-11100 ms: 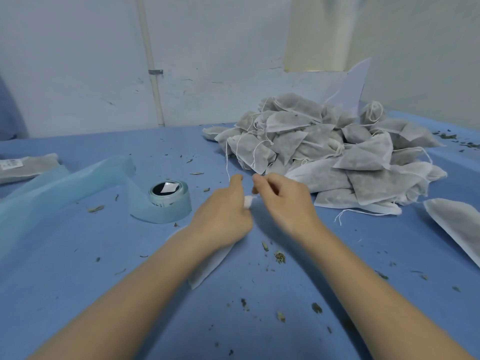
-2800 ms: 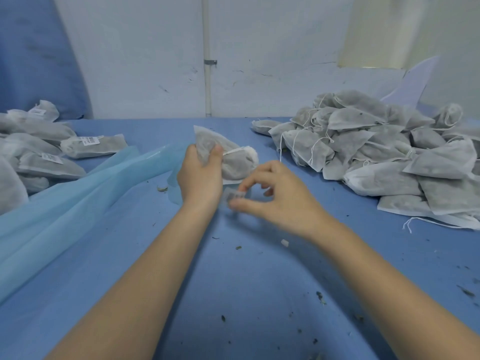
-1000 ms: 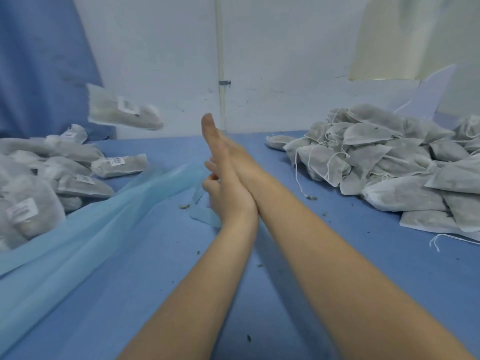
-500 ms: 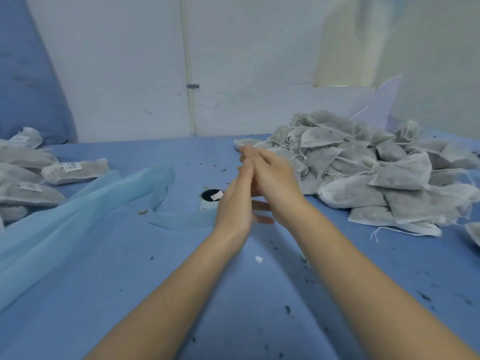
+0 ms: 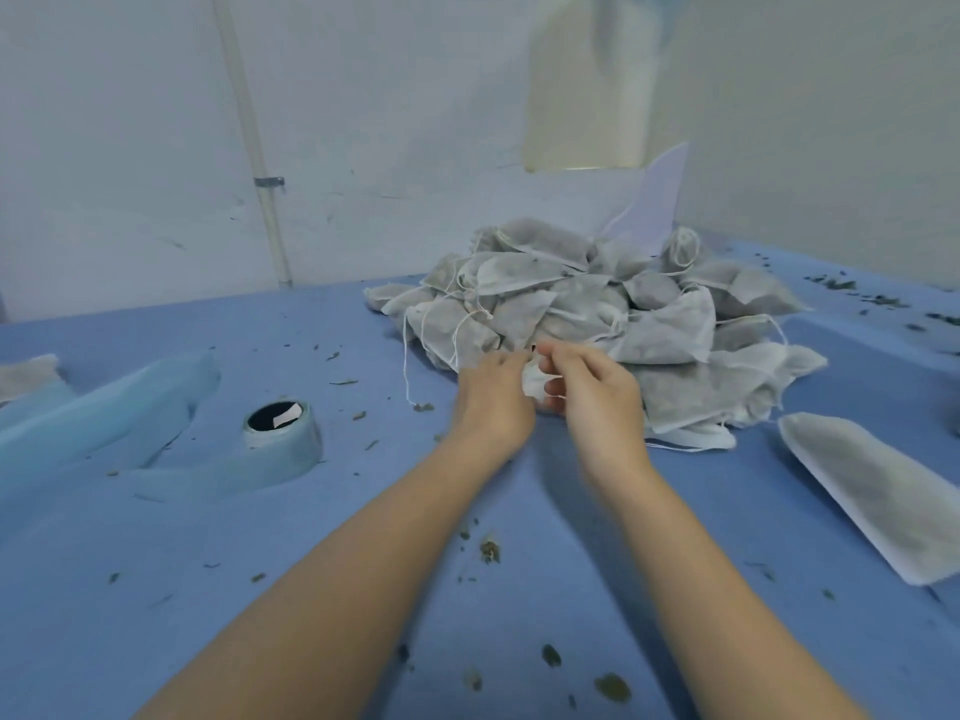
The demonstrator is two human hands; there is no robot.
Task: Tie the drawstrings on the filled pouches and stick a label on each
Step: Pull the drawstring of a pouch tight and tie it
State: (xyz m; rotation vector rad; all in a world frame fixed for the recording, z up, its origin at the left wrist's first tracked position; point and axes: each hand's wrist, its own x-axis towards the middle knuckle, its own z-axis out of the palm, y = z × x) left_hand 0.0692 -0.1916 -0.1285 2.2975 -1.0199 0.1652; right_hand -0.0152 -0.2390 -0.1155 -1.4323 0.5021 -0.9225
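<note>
Both hands meet at the near edge of the pile: the left hand and right hand each pinch the bunched white neck of a pouch, fingers curled on it. The pouch's body is hidden behind the hands, so I cannot tell how full it is. Risks, as I judge them: a loose cord from a neighbouring pouch could get caught in the knot, or a hasty pull could spill more herb bits onto the cloth. The label roll sits well left, untouched

White walls meet behind the blue-covered table.
</note>
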